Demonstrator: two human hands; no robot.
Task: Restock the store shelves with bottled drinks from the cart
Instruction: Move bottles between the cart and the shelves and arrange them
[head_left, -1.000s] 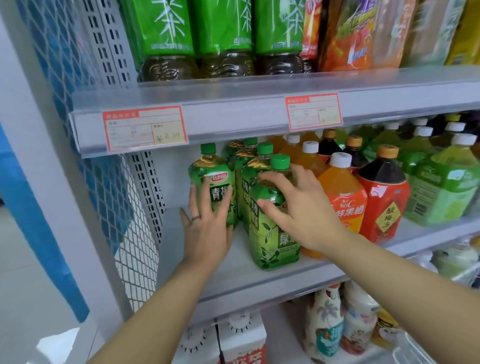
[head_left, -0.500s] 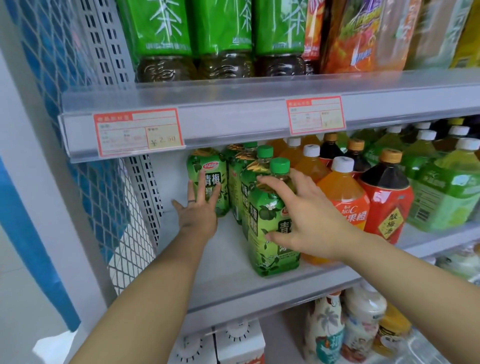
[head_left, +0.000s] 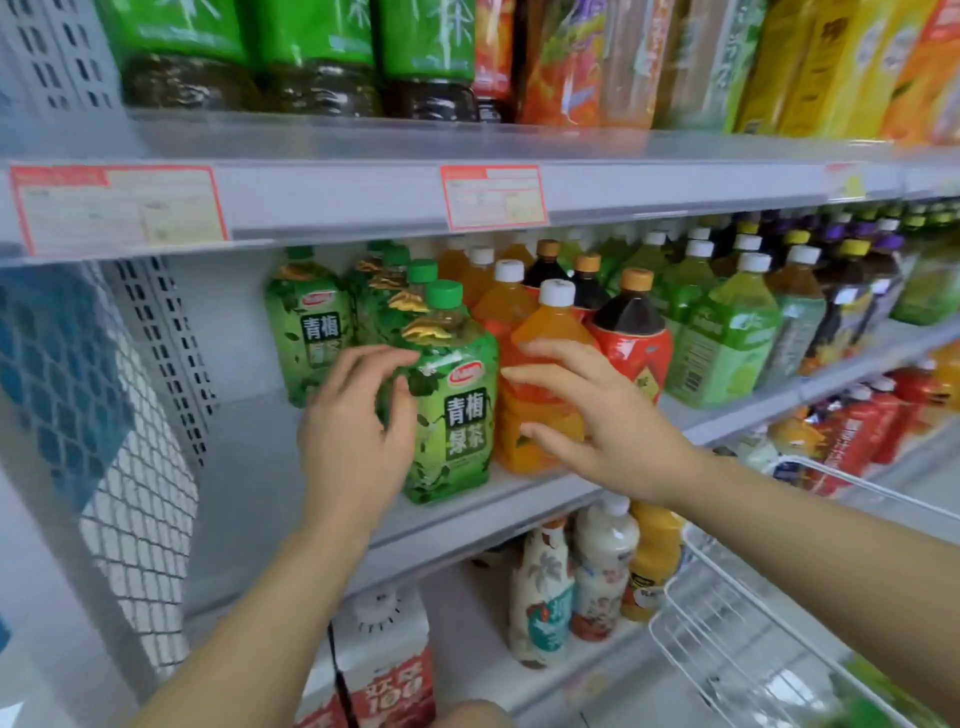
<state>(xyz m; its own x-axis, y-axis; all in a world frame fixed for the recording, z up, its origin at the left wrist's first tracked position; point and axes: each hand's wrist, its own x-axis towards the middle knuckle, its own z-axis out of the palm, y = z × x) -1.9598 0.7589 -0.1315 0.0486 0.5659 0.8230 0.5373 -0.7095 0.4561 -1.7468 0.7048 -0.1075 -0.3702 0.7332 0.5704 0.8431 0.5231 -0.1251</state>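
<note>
Reaching into the middle shelf (head_left: 545, 499) with both hands here. My left hand (head_left: 358, 431) is at the left side of the front green tea bottle (head_left: 457, 405), fingers curled and a bit spread, thumb and fingertips touching its label, so more a loose cupping than a real clamp. My right hand (head_left: 597, 421) sits just right of that bottle, in front of the nearest orange juice bottle (head_left: 540, 364), fingers apart and stretched toward the green one; can't tell if they actually touch anything.

Counts, as best I can: the green tea row behind the front bottle goes four deep by the green caps, plus one more green tea bottle (head_left: 309, 332) standing alone further left and farther back, so five. Orange juice with white caps, I count three for sure, and more behind are blurry. Dark tea with red labels (head_left: 631, 332), three orange caps visible. The light green bottles (head_left: 727, 332) to the right run back in rows too smeared to count.

Two red price tags (head_left: 493, 197) are clearly on the shelf edge above. White wire cart (head_left: 753, 639) sits at lower right.
</note>
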